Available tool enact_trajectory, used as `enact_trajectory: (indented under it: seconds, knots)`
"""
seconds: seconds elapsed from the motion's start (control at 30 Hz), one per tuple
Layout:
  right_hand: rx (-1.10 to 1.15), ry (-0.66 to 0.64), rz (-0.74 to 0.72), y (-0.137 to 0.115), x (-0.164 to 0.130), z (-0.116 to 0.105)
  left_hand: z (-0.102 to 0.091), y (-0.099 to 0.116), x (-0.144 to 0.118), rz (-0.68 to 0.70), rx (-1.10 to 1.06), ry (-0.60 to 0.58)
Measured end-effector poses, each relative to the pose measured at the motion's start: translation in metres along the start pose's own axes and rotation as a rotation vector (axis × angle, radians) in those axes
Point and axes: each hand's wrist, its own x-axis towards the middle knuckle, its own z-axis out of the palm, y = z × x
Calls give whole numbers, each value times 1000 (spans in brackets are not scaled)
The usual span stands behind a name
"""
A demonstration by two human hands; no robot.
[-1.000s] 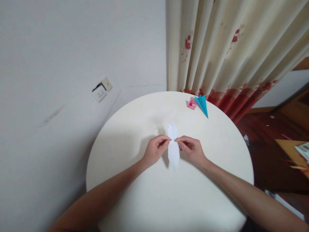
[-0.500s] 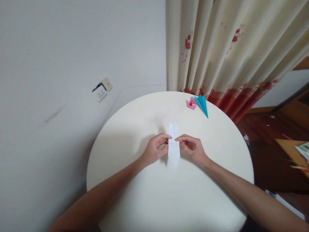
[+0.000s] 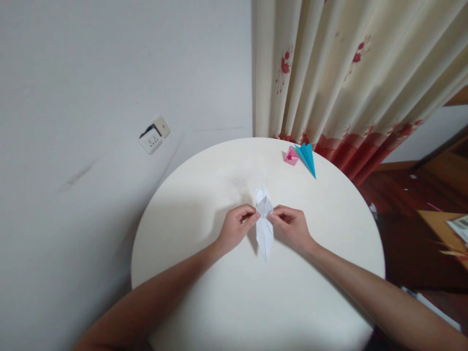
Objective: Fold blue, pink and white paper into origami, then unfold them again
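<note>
Your left hand (image 3: 237,224) and right hand (image 3: 291,224) are both closed in a pinch on the folded white paper (image 3: 265,238), one at each side of its middle. On each of your hands the thumb lies on top of the paper near its centre line, while the other fingers curl in at the edge; how far they reach underneath, you cannot tell from this view.

The paper is between your hands, over the middle of the round white desk (image 3: 197,207). It is long and narrow, running away from you, with a sharp point at the near end and thin tips at the far end. Between your thumbs and just beyond them, a greyish, shaded flap shows, and crease lines run down the near half. A shadow falls on the desk to the left of the near point; whether the paper touches the surface is unclear.

Near the far right edge of the desk, well apart from your hands, a small pink folded paper (image 3: 291,156) sits just beside a blue paper plane (image 3: 307,159), whose narrow point is turned towards you. Beyond the desk hangs a cream curtain (image 3: 329,83) with red flowers, and a socket (image 3: 150,142) is on the wall (image 3: 91,73) to your left.
</note>
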Motion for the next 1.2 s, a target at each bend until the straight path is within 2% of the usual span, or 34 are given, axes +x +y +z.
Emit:
enact_trajectory:
  seconds: [0.2, 0.6, 0.87, 1.0, 1.2]
  knots:
    - [8, 77, 72, 0, -1, 4, 6, -2, -2, -4, -11, 61]
    - [21, 113, 45, 4, -2, 5, 11, -2, -3, -30, -75, 116]
    - [133, 4, -31, 3, -3, 5, 9, 0, -2, -41, -154, 67]
    - [158, 15, -58, 1, -3, 6, 9, -1, -3, -17, -118, 66]
    - [94, 45, -36, 4, -3, 5, 9, 1, -6, 82, 92, 60]
